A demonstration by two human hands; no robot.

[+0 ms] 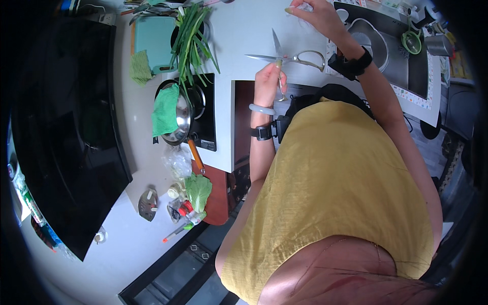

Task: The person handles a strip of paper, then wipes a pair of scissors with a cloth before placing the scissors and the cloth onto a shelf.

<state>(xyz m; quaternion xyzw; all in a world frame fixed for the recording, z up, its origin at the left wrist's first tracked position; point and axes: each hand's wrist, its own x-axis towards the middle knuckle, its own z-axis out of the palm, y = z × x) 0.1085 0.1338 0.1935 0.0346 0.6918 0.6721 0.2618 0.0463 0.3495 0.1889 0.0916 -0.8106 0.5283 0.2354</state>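
My left hand (268,82) grips one handle of a pair of metal kitchen scissors (282,57) over the front edge of the white countertop (236,38). The blades are spread apart, and the other handle loop points right. Farther back, my right hand (310,13) pinches a crumpled piece of clear plastic (304,11) near the top edge of the view. What the plastic holds, if anything, cannot be made out. A bundle of green onions (190,42) lies to the left of the scissors, its leaves hanging toward the cooktop.
To the left are a teal cutting board (154,40), a gas cooktop (207,114) and a steel pan (179,127) with a green cloth (166,110). A cabbage leaf (198,190) lies nearer me. At right is a sink (415,76) with a green strainer (411,42).
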